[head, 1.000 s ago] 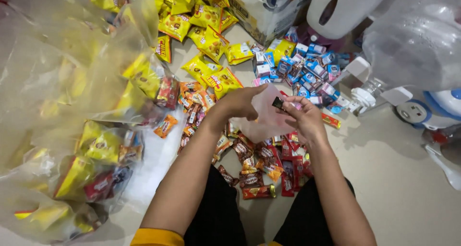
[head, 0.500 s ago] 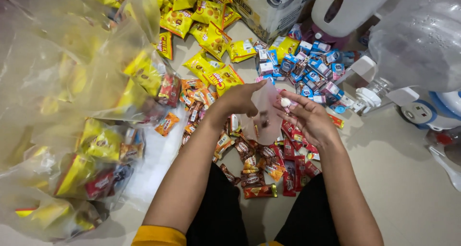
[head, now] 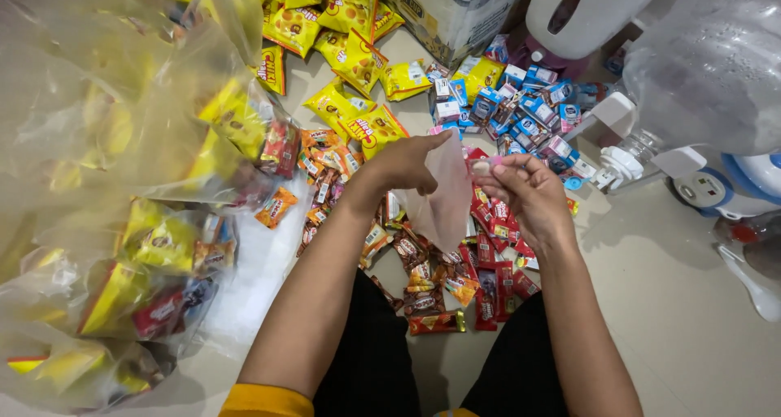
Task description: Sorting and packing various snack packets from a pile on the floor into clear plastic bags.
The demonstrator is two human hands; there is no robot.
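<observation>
1. The left hand [head: 404, 163] pinches the top edge of a small clear plastic bag [head: 446, 196] and holds it up above the sweets on the floor. A second ago the bag stood wider, its mouth spread between both hands; now it hangs narrower and longer, its tip drooping toward 6 o'clock.

2. The right hand [head: 525, 191] grasps a small pale pink sweet [head: 482, 165] between thumb and forefinger, just at the bag's rim, on the 3 o'clock side. A second ago the same fingers held a small dark piece there; half a second ago a dark speck showed inside the bag and a pale round piece sat at the fingertips. (So, as I judge it, one piece has gone in and another is at the mouth.)

3. What lies about the hands has not shifted:
   - brown and red wrapped chocolates [head: 455, 283] at 6 o'clock, between the knees;
   - orange wrapped candies [head: 325, 169] at 9 o'clock;
   - yellow snack packets [head: 350, 67] at 11 o'clock;
   - small blue cartons [head: 521, 108] at 1 o'clock.

4. Large clear bags [head: 122, 222], already holding mixed snacks, are piled at 8 to 10 o'clock, well apart from the small bag.
</observation>
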